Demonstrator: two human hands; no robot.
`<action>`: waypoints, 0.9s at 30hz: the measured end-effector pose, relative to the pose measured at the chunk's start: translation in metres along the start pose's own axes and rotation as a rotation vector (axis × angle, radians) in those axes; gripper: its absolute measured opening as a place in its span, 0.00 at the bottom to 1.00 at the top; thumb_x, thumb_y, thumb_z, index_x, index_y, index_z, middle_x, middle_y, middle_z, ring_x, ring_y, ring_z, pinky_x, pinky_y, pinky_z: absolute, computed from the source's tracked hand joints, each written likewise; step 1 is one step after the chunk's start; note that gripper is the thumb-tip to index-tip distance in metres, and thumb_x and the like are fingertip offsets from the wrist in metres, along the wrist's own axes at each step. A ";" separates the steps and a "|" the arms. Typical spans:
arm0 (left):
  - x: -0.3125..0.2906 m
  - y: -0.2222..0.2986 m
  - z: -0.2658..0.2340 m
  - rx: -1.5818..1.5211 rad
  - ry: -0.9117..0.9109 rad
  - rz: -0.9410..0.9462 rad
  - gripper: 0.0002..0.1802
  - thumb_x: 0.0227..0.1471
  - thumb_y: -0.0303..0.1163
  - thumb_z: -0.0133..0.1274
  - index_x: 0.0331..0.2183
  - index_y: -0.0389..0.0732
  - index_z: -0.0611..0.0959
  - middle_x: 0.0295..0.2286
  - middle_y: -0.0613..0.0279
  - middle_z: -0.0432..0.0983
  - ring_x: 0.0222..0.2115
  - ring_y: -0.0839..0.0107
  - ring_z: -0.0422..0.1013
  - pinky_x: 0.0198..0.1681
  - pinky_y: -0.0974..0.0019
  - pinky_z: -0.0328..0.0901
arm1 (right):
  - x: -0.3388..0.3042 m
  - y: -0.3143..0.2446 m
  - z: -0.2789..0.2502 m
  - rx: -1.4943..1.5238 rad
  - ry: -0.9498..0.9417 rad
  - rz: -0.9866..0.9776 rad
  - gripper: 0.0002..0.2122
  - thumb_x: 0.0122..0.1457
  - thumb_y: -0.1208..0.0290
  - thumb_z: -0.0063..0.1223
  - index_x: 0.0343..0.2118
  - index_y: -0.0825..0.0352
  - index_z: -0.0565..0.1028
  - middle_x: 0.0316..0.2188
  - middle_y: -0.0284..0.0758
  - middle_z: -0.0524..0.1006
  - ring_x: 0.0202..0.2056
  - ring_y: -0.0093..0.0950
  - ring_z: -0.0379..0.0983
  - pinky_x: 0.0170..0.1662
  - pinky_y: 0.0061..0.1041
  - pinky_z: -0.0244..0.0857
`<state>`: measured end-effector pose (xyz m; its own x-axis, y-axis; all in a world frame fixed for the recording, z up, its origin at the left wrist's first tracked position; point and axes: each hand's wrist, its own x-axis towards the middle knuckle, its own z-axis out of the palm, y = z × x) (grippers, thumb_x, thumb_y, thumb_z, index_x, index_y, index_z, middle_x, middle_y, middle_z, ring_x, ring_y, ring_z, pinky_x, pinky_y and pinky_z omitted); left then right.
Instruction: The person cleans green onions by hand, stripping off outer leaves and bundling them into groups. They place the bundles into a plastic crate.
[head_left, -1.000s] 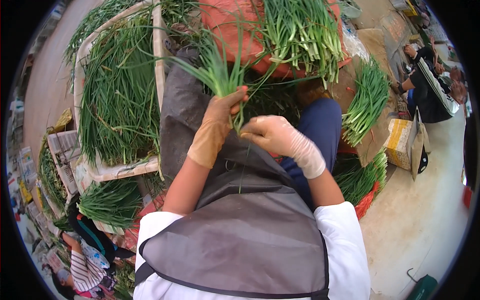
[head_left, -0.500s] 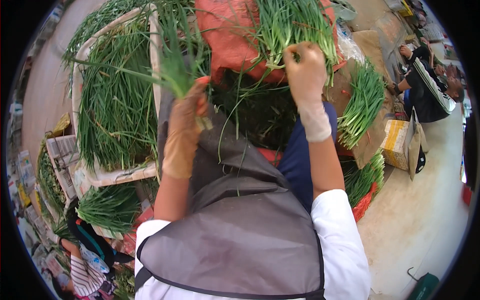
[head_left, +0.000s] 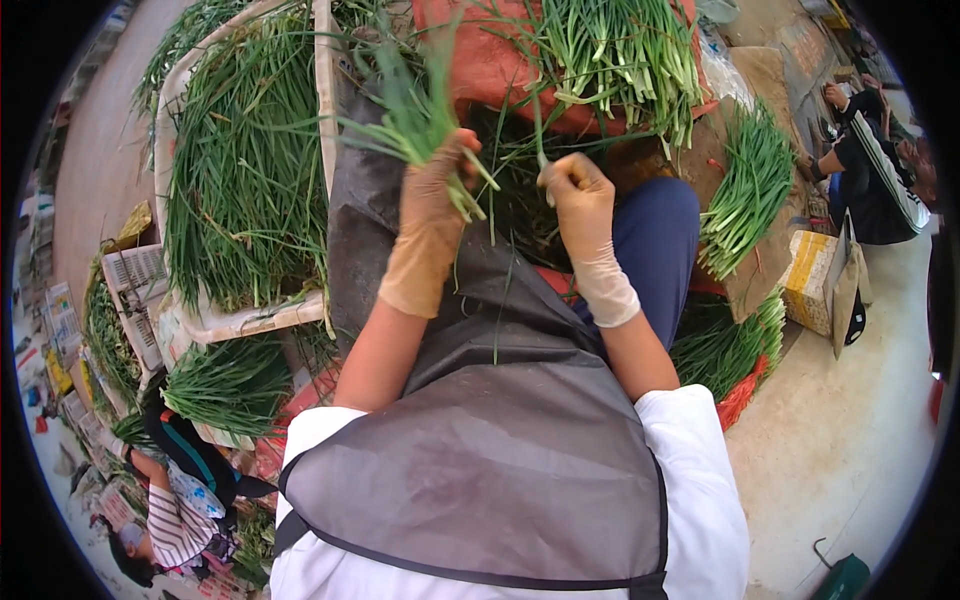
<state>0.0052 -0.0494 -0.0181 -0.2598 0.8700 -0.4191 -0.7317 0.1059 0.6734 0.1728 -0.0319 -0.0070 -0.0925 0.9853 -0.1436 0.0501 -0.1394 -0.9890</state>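
Observation:
My left hand (head_left: 430,205), in a thin tan glove, is closed around a small bunch of spring onions (head_left: 432,135), their green tops up and pale ends sticking out below the fist. Close by on the right, my gloved right hand (head_left: 582,200) pinches a single spring onion stalk (head_left: 540,140) that points upward. Beyond it, a pile of spring onions (head_left: 620,45) lies on a red sack (head_left: 490,75), pale ends toward me. Dark, shadowed space with loose green stalks lies beneath both hands.
On the left stands a white crate (head_left: 326,100) heaped with green stalks. Sorted bundles (head_left: 745,185) lie right, another with a red tie (head_left: 735,360) below. A taped box (head_left: 808,280) and a seated person (head_left: 870,180) are farther right. Another person (head_left: 180,520) is at lower left.
My right hand has come down and left, away from the pile on the red sack, now with a stalk in its fingers. My left hand has shifted right with its bunch.

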 end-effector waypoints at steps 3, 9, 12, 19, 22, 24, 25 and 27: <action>0.009 0.038 -0.011 -0.048 0.058 0.117 0.12 0.51 0.33 0.54 0.35 0.35 0.77 0.29 0.60 0.76 0.23 0.77 0.71 0.26 0.78 0.64 | 0.006 0.030 -0.040 -1.169 -0.428 -0.062 0.11 0.52 0.62 0.48 0.28 0.63 0.77 0.26 0.41 0.76 0.30 0.39 0.74 0.35 0.34 0.67; 0.013 0.035 -0.007 -0.339 -0.310 -0.159 0.16 0.58 0.34 0.44 0.45 0.37 0.72 0.14 0.74 0.56 0.10 0.84 0.49 0.14 0.78 0.47 | 0.115 -0.075 -0.009 -1.280 0.226 -0.064 0.17 0.55 0.54 0.46 0.32 0.64 0.78 0.29 0.41 0.78 0.33 0.41 0.75 0.35 0.36 0.68; 0.012 0.012 -0.001 -0.366 -0.391 -0.292 0.15 0.59 0.37 0.44 0.45 0.39 0.73 0.13 0.74 0.54 0.10 0.82 0.50 0.14 0.77 0.48 | 0.170 -0.065 -0.016 -1.562 0.131 0.084 0.15 0.55 0.59 0.45 0.32 0.65 0.78 0.31 0.41 0.78 0.35 0.42 0.76 0.34 0.38 0.67; 0.009 -0.002 -0.009 -0.157 -0.078 -0.226 0.16 0.50 0.34 0.56 0.40 0.36 0.76 0.26 0.61 0.74 0.12 0.81 0.58 0.16 0.78 0.52 | 0.061 -0.020 -0.025 -0.430 0.133 -0.007 0.09 0.52 0.65 0.53 0.27 0.67 0.76 0.18 0.35 0.75 0.21 0.28 0.73 0.28 0.25 0.64; -0.007 0.000 0.024 0.058 0.001 -0.212 0.16 0.48 0.33 0.58 0.38 0.35 0.78 0.25 0.61 0.76 0.14 0.81 0.59 0.19 0.78 0.54 | 0.000 -0.020 0.001 -0.515 0.181 -0.175 0.07 0.51 0.69 0.57 0.27 0.67 0.74 0.18 0.35 0.74 0.19 0.27 0.71 0.25 0.24 0.63; -0.001 -0.010 0.024 0.073 -0.034 -0.239 0.16 0.49 0.32 0.57 0.40 0.34 0.78 0.29 0.61 0.76 0.14 0.82 0.58 0.17 0.78 0.53 | -0.016 -0.012 0.010 -0.496 0.086 -0.253 0.05 0.51 0.72 0.57 0.28 0.66 0.73 0.19 0.35 0.74 0.19 0.26 0.71 0.24 0.23 0.63; -0.003 -0.011 0.024 0.013 -0.042 -0.274 0.13 0.49 0.30 0.56 0.37 0.34 0.79 0.28 0.62 0.76 0.14 0.82 0.60 0.17 0.78 0.54 | -0.022 -0.009 0.013 -0.510 0.021 -0.250 0.05 0.50 0.73 0.58 0.28 0.66 0.72 0.19 0.35 0.74 0.18 0.27 0.70 0.23 0.22 0.62; -0.009 -0.013 0.023 0.027 0.039 -0.280 0.11 0.48 0.30 0.58 0.35 0.35 0.80 0.21 0.66 0.72 0.14 0.81 0.60 0.17 0.77 0.54 | -0.028 -0.004 0.022 -0.241 -0.011 -0.060 0.07 0.51 0.72 0.58 0.29 0.69 0.74 0.21 0.33 0.76 0.22 0.21 0.69 0.28 0.19 0.62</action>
<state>0.0317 -0.0472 -0.0093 -0.0746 0.7859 -0.6138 -0.7616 0.3525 0.5438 0.1534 -0.0610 0.0003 -0.1134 0.9898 -0.0863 0.2800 -0.0515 -0.9586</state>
